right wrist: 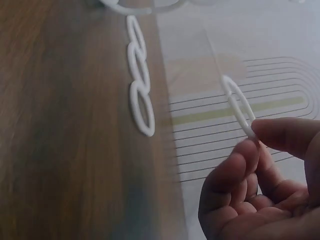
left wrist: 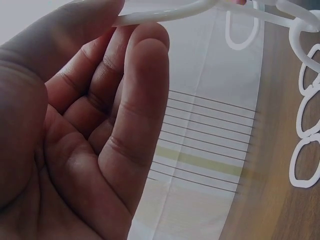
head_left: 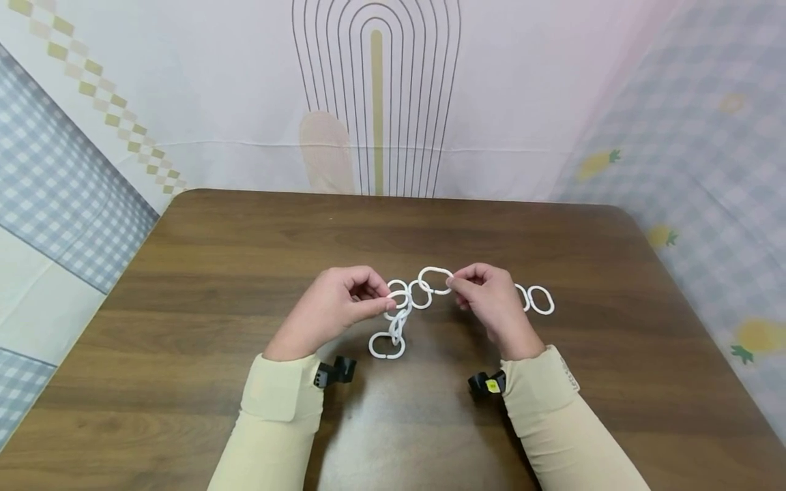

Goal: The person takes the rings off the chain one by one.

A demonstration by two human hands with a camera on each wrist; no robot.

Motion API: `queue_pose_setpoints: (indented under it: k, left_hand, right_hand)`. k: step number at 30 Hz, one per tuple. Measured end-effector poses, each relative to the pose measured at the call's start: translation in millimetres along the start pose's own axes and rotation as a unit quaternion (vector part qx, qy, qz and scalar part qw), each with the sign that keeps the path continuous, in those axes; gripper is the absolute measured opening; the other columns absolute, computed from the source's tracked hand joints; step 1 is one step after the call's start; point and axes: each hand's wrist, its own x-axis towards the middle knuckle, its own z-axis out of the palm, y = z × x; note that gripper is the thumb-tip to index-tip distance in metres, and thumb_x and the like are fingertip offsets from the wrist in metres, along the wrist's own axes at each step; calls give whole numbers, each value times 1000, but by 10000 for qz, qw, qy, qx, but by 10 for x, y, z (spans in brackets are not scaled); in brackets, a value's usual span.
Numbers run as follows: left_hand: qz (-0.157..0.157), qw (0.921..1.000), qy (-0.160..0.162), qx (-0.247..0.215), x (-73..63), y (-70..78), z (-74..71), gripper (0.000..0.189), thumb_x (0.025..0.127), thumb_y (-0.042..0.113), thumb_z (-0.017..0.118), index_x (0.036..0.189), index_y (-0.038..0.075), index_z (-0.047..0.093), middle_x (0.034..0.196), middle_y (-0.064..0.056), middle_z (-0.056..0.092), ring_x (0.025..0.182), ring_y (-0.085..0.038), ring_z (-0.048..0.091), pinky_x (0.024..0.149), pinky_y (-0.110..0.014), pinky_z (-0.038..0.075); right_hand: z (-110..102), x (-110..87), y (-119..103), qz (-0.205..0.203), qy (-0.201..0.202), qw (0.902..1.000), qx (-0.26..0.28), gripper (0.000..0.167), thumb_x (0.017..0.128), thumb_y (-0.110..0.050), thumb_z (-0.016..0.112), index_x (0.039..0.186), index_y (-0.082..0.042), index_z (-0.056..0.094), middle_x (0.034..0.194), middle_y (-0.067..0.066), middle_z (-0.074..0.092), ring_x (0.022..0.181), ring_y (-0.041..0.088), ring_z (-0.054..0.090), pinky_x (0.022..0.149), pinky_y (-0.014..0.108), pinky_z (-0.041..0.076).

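Observation:
In the head view my left hand (head_left: 340,307) pinches a white oval plastic link (head_left: 400,294) between thumb and fingers. From it a short chain of white links (head_left: 396,331) hangs down to a lower link (head_left: 387,346). My right hand (head_left: 493,300) pinches another white link (head_left: 436,269) by one end, to the right of the left hand's link. In the right wrist view this link (right wrist: 239,102) is held up edge-on by thumb and fingers. The left wrist view shows the left thumb (left wrist: 50,37) pressing its link (left wrist: 170,14) against the fingers.
More white links (right wrist: 143,112) lie in a row on the brown wooden table (head_left: 245,239). Two of them (head_left: 542,300) show right of my right hand. A patterned cloth (head_left: 522,88) hangs behind the table, and checked cloth (head_left: 706,136) stands at the sides.

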Motion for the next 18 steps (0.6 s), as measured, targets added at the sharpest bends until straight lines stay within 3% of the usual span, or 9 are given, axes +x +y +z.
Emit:
queue_pose_setpoints:
  k: [3, 7, 13, 18]
  left_hand:
    - [3, 10000, -6, -24, -9, 8, -9, 8, 88, 18, 80, 87, 18, 72, 83, 4, 70, 79, -15, 65, 73, -30, 55]
    - [70, 10000, -10, -34, -41, 18, -18, 8, 88, 18, 80, 87, 18, 72, 82, 4, 70, 78, -15, 65, 73, -29, 54]
    - [110, 9999, -42, -77, -82, 43, -27, 7, 87, 16, 80, 87, 16, 72, 83, 4, 69, 79, -15, 65, 73, -28, 54]
    - [136, 9999, -42, -51, -100, 62, -33, 7, 88, 17, 79, 88, 15, 73, 83, 3, 69, 79, -15, 64, 73, -28, 54]
  right_hand:
    - [-24, 35, 33, 355, -308, 9962, 729, 11, 92, -5, 68, 96, 5, 64, 75, 8, 64, 61, 12, 59, 59, 24, 54]
    - [-43, 28, 69, 892, -667, 9816, 1552, 6, 93, -1, 64, 94, 5, 62, 73, 3, 65, 59, 10, 61, 58, 22, 55]
    - [-23, -4, 102, 1168, -816, 9756, 1673, 10, 94, 1, 63, 100, 9, 61, 74, 7, 69, 61, 12, 67, 63, 26, 59]
    - [0, -5, 101, 1274, -650, 9766, 1606, 19, 93, 1, 65, 107, 13, 62, 77, 10, 71, 63, 13, 69, 65, 28, 60]
